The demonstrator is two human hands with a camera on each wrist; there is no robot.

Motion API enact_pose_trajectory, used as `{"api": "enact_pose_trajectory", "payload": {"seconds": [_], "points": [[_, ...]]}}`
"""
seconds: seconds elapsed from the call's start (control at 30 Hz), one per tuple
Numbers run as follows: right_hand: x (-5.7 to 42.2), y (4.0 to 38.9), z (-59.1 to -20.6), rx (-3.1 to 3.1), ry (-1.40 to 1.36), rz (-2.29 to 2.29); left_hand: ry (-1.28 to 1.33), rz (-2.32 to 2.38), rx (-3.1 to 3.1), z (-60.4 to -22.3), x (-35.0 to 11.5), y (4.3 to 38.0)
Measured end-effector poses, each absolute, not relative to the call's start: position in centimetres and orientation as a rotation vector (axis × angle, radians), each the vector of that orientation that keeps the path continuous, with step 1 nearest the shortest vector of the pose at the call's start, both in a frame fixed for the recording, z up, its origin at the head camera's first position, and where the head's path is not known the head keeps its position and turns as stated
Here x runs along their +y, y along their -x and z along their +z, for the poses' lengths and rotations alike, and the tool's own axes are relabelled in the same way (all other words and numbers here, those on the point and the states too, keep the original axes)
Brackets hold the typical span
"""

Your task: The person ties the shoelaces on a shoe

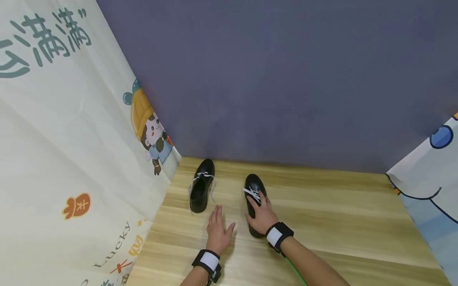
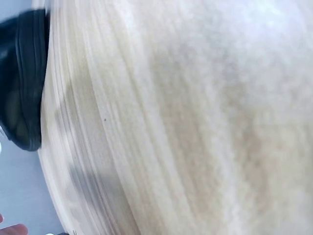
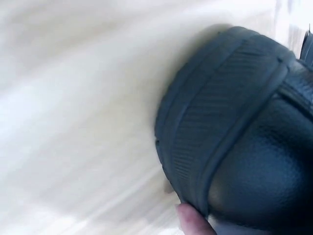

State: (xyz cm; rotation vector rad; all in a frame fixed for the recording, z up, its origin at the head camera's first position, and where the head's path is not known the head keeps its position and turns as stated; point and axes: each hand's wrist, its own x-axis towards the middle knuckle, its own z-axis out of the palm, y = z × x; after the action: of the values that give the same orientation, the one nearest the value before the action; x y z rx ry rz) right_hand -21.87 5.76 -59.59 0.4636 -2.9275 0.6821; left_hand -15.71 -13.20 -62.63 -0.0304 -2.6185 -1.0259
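Two black lace-up shoes with white laces rest on the wood-patterned surface in the head view. My right hand (image 1: 262, 216) lies over the right shoe (image 1: 255, 182) and grips it, thumb at its left side, other fingers by the laces and right side. In the right wrist view the shoe's heel (image 3: 220, 117) is close, with a fingertip (image 3: 191, 219) against the sole edge. My left hand (image 1: 218, 234) hovers between the shoes, holding nothing, its fingers extended and thumb apart. The left shoe (image 1: 202, 186) sits just beyond its fingertips, laces loose at the sides.
A dark grey-blue panel (image 1: 264, 87) rises behind the wood-patterned surface (image 1: 340, 222). White printed cloth (image 1: 71, 151) borders the left side, and another printed cloth (image 1: 429, 174) hangs at the right. A green cable (image 1: 295, 271) runs from the right wrist strap.
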Motion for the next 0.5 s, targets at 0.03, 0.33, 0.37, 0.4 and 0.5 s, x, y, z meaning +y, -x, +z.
{"api": "enact_pose_trajectory", "payload": {"seconds": [0.03,0.33,0.37,0.4,0.5], "points": [[5.5,22.2,-59.5,-2.938,-0.448,0.680,0.029,-1.027,-2.616,-62.6,-13.1,15.7],[3.2,24.9,-59.5,-2.981,-0.364,0.672,0.010,-1.065,-2.599,-62.1,-12.5,15.7],[3.0,25.1,-59.5,-2.975,-0.365,0.671,0.008,-1.068,-2.598,-62.0,-12.5,15.7],[2.7,25.3,-59.5,-2.968,-0.368,0.663,0.005,-1.068,-2.598,-62.0,-12.5,15.8],[2.1,25.9,-59.8,-2.942,-0.380,0.648,0.000,-1.071,-2.597,-62.1,-12.3,15.8]]}}
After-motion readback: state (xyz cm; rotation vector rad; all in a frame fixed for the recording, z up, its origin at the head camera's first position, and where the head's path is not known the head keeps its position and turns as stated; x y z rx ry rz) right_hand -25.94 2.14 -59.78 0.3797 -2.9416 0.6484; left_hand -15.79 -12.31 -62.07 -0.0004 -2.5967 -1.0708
